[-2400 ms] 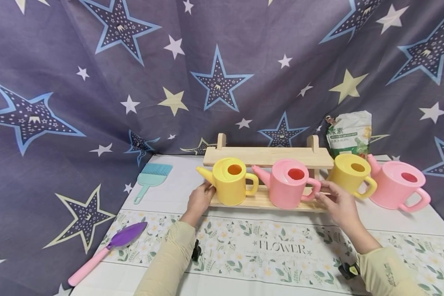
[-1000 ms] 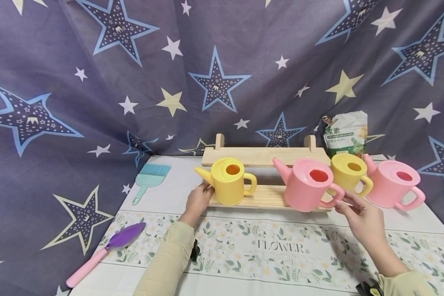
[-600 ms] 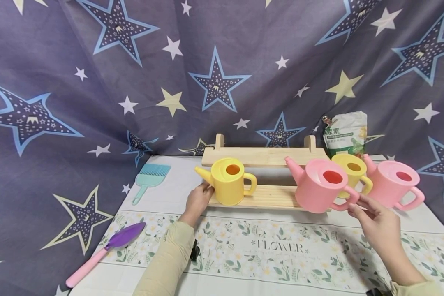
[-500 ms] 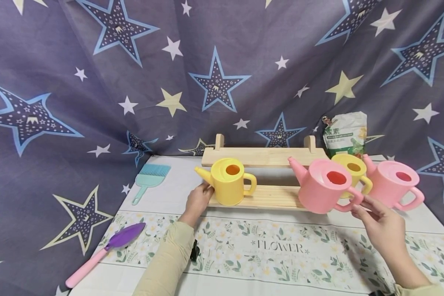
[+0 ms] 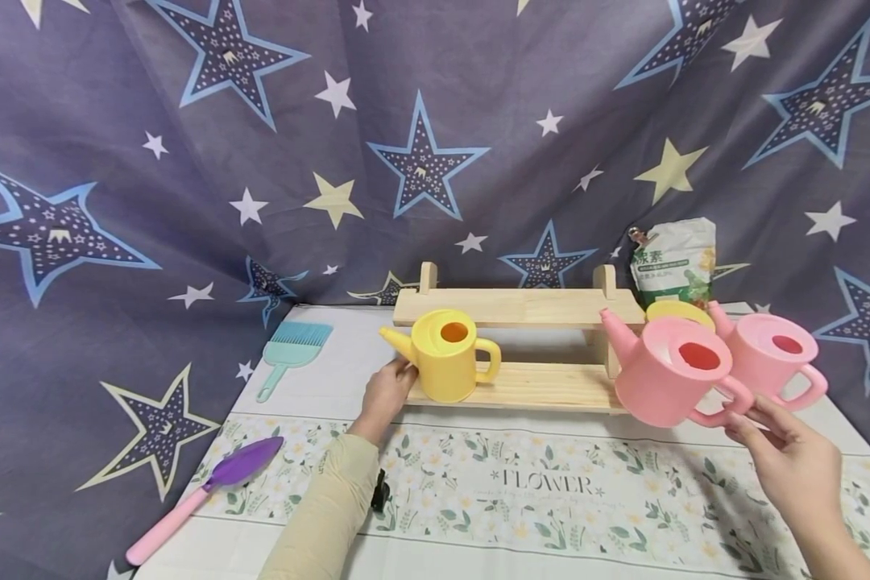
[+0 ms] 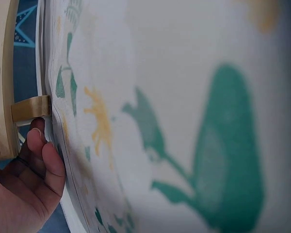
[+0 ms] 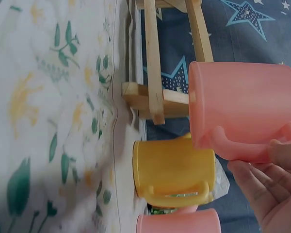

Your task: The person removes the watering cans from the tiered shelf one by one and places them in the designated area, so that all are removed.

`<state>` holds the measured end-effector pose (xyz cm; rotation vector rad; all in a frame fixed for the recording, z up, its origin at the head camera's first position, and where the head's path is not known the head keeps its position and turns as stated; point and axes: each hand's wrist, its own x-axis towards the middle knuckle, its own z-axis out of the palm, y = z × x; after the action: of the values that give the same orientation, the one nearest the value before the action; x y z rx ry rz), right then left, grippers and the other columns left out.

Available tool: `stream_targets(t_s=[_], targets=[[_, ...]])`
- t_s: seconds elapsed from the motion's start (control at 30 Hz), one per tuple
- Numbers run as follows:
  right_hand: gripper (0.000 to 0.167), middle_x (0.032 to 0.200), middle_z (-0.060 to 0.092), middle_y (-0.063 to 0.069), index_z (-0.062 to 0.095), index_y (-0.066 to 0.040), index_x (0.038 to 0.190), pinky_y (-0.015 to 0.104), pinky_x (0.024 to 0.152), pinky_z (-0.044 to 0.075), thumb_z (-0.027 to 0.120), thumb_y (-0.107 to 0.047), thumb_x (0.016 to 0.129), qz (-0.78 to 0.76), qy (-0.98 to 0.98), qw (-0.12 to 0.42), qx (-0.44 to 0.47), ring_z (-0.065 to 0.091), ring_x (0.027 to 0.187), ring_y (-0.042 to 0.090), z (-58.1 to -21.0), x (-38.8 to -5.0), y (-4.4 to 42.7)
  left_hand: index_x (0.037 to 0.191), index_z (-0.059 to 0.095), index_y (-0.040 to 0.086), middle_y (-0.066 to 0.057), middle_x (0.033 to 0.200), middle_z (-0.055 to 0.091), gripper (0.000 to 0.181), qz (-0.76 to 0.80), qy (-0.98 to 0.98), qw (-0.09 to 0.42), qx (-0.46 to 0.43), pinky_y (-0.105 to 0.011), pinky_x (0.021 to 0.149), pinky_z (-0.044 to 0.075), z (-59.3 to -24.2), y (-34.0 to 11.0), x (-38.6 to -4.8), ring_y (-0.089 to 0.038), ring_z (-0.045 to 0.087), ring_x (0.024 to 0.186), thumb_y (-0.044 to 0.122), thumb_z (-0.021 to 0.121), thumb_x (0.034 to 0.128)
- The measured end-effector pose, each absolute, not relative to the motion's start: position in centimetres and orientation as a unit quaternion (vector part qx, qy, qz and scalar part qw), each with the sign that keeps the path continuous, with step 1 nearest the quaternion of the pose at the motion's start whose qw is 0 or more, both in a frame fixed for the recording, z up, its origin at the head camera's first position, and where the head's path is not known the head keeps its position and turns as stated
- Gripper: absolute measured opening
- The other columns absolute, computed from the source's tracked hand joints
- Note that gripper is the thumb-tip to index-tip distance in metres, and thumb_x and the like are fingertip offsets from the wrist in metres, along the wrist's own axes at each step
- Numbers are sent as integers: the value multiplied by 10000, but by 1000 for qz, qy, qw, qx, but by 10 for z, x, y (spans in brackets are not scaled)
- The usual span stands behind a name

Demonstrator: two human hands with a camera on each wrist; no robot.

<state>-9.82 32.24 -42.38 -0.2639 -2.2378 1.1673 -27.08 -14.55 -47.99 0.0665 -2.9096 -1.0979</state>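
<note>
A pink watering can [image 5: 656, 383] hangs in the air past the right end of a two-tier wooden shelf [image 5: 515, 307]. My right hand [image 5: 797, 459] pinches its handle between thumb and fingers, as the right wrist view confirms with the can [image 7: 245, 104] raised off the table. At the lower board's left end, my left hand [image 5: 387, 395] grips the wood, its fingers [image 6: 52, 162] curled there. On that lower board stands a yellow watering can [image 5: 445, 366], spout to the left, close to the left hand.
Right of the shelf stand another yellow watering can [image 5: 681, 312], mostly hidden, and another pink one [image 5: 764, 354]. A clipped white-green bag [image 5: 674, 266] is behind them. A teal brush [image 5: 293, 346] and purple trowel [image 5: 242, 465] lie left. A starry curtain [image 5: 319, 145] backs the table.
My right hand has lifted the pink watering can off the lower board and carried it rightward, in front of the rear yellow can. The left hand has stayed at the shelf's end.
</note>
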Motion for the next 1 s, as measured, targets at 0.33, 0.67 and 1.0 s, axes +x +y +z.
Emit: stream_targets(t_s=[0.33,0.67,1.0], targets=[[417,836,485,-479,577,95,1283,18,589,446,683,-38,902,439,-836,294,-147,558,640,-215,-432,-89,341,1395,555,209,-143,1360,569,439,-354,-935,19,17,-554,1004,414,-482,-145,-271,-384,533,1233,396,505,1001],[393,808,465,-494,565,123,1275,8,576,433,649,-24,920,435,-836,291,-164,538,636,-233,-439,-80,352,1397,552,207,-141,1356,572,427,-351,-936,23,10,-548,994,426,-480,-146,-270,-378,543,1223,378,506,1008],[375,977,687,-125,572,125,1263,11,530,422,636,-46,936,381,-865,270,-184,472,613,-272,-449,-75,362,1394,554,198,-142,1355,573,428,-354,-935,26,12,-552,983,431,-479,-145,-269,-382,546,1218,372,510,1006]])
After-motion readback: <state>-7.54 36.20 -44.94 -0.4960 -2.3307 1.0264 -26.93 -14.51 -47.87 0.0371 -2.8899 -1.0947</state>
